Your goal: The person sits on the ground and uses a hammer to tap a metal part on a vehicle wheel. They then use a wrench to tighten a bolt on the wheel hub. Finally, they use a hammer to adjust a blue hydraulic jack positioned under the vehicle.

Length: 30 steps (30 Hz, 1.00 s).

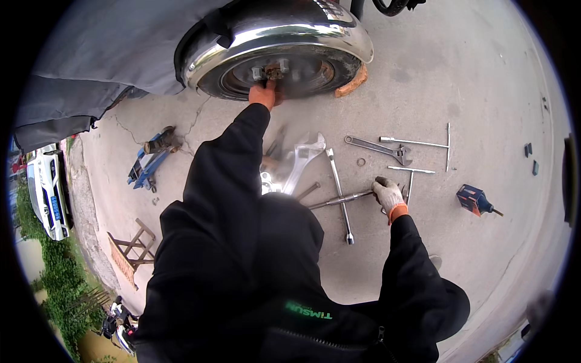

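The wheel [308, 69] stands under a shiny chrome fender [284, 37]. My left hand [263, 95] reaches up to its hub [273, 72], with the fingers drawn together; whatever they may grip is hidden. On the ground to the right, my right hand [387, 195], in a pale glove with an orange cuff, closes around one end of a cross-shaped lug wrench [341, 199]. Near that hand lie a T-handle wrench [411, 171], a longer T-handle wrench [423, 143], an adjustable wrench [380, 149] and a small ring [361, 162].
A large adjustable wrench [305, 158] lies before my knees. The blue floor jack [148, 158] and a folding stool [130, 251] are at left. At right stands a dark blue box-shaped container with a spout [475, 201]. An orange brick-like chock [352, 81] touches the tire.
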Tool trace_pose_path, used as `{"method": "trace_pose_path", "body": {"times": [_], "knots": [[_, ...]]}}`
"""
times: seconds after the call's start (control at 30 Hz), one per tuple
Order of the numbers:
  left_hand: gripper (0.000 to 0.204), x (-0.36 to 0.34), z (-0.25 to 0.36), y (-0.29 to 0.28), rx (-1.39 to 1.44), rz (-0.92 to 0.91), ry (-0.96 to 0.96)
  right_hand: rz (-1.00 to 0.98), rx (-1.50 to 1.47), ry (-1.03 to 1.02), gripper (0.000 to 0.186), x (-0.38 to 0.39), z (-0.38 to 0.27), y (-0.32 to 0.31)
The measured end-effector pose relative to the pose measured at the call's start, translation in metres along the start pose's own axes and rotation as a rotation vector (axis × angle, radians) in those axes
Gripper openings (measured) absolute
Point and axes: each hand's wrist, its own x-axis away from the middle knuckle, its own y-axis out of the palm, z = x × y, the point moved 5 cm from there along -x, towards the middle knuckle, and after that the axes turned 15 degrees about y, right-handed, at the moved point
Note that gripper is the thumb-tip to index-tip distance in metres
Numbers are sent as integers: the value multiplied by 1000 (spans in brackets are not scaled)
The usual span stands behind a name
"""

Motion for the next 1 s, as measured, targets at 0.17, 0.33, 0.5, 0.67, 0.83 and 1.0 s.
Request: {"method": "trace_pose_path", "body": {"times": [0.17,0.33,0.5,0.67,0.83,1.0], "knots": [[30,-22,15,-18,222,80,20,-142,-308,180,19,57,-35,19],[30,17,6,-35,362,32,-86,16,-359,47,44,75,-48,19],[29,126,28,-113,-593,-564,283,-2,-289,-139,44,76,-69,39],[32,268,-73,-186,-1009,-298,274,78,46,-50,52,29,-7,42],[63,357,-99,-154,-1249,-223,177,134,910,115,51,51,-21,75],[44,208,-17,-121,-1695,-346,820,184,1103,72,38,15,-33,97]]}}
